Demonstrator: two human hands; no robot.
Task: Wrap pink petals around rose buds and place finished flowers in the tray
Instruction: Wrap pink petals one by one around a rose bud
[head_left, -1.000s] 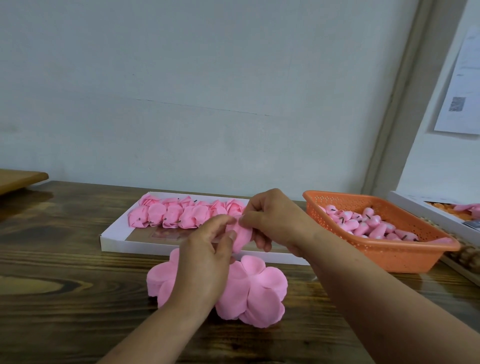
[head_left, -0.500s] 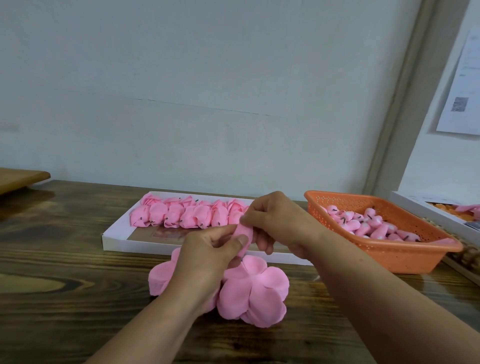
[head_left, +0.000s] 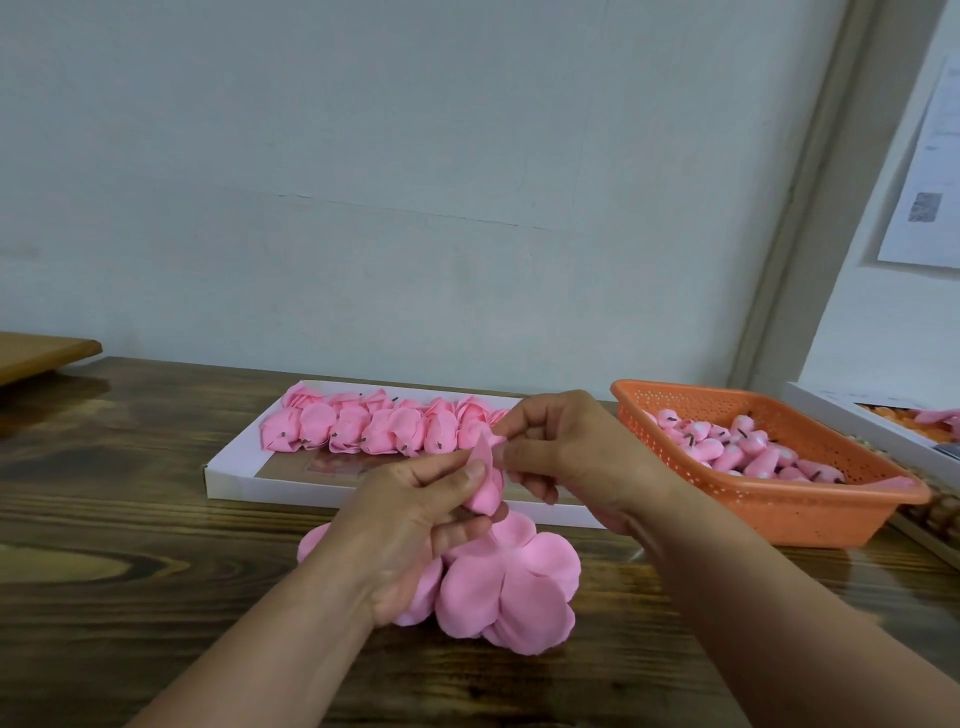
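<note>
Two hands meet just above a pile of loose pink petals (head_left: 511, 587) on a dark wooden table (head_left: 130, 571). The left hand (head_left: 410, 525) curls its thumb and fingers around a pink petal (head_left: 485, 480) that is partly wrapped into a small roll. The right hand (head_left: 566, 457) pinches the top edge of that same petal from the 3 o'clock side. I cannot tell if a bud is inside the roll, because the petal and fingers hide it.

At 12 o'clock from the hands sits a flat white tray (head_left: 234, 480). A row of finished pink flowers (head_left: 374, 428) lies along its far side. At 3 o'clock from the hands is an orange basket (head_left: 779, 512) with little holes in its walls. Pink rose buds (head_left: 737, 449) are heaped inside it. At far right, past the basket, is the corner of another white tray (head_left: 810, 402).
</note>
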